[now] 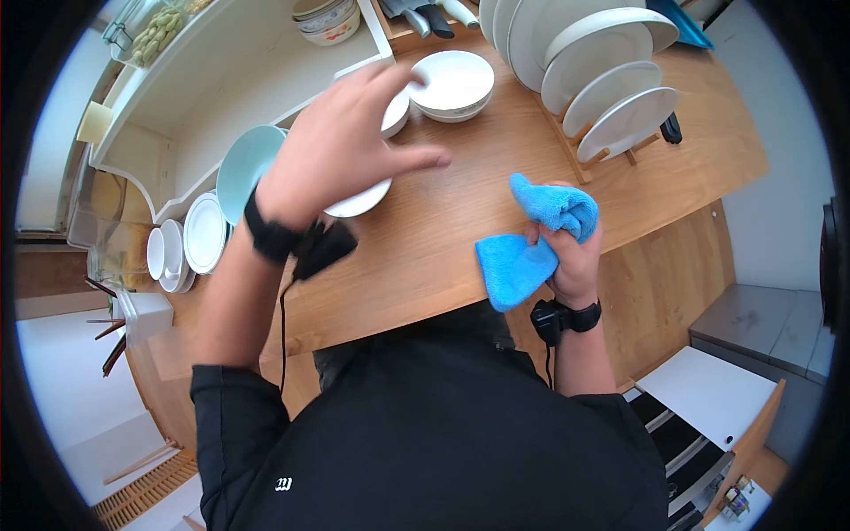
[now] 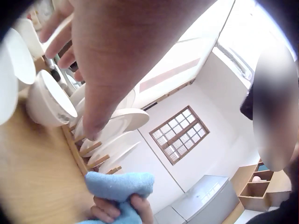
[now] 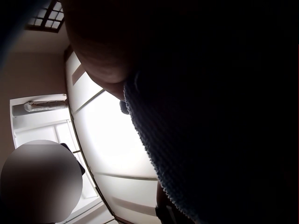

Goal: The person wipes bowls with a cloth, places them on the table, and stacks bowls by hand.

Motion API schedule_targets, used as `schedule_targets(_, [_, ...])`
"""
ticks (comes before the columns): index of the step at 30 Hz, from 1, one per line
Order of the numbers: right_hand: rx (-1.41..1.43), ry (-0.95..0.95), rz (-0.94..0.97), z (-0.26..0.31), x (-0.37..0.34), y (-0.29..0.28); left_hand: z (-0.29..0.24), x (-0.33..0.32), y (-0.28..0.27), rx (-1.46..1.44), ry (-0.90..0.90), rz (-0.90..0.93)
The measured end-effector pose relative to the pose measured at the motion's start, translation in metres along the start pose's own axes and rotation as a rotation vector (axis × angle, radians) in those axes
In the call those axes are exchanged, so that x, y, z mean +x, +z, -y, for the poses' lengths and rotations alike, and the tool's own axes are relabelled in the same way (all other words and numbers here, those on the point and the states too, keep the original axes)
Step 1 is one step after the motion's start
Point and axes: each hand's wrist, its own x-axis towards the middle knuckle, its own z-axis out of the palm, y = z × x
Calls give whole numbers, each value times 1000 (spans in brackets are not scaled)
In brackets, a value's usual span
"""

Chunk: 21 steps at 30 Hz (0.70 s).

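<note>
Several white plates in a rack near the blue cloth

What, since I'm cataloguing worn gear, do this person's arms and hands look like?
The left hand and right hand are gloveless. The left wristband and right wristband are black, with boxy black modules and thin black cables. The left sleeve and right sleeve are black and short.

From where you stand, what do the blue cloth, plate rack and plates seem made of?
The blue cloth: probably microfibre, matt with a fuzzy pile.
The plate rack: seemingly wood, by its warm brown colour; finish unclear.
The plates: probably glazed ceramic, smooth and white with a soft sheen; possibly glass.
</note>
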Motion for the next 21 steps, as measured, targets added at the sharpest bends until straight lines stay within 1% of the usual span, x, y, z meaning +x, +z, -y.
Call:
schedule_targets(2, [-9,32,6,0,-1,-3,18,39,21,-11,91,30])
schedule_targets(4, [-22,29,7,0,-1,-3,35,75,45,34,-15,213])
schedule_targets(5, [-29,29,10,1,-1,-2,31,90,43,3,-115,375])
schedule_targets(7, [-61,-25,-1,1,-3,0,40,103,57,11,-94,406])
schedule_targets(12, [-79,-17,32,3,-5,-2,34,108,61,-22,-93,457])
schedule_targets(14, [-101,-48,50,3,0,-2,41,107,62,-85,-62,382])
schedule_targets(16, [-49,-20,67,4,-2,-1,41,105,58,-97,-68,378])
schedule_targets(19, [-58,-29,51,2,-3,1,48,103,58,-155,-40,350])
schedule_targets(21, [-70,-24,38,2,-4,-1,52,103,58,-290,-65,376])
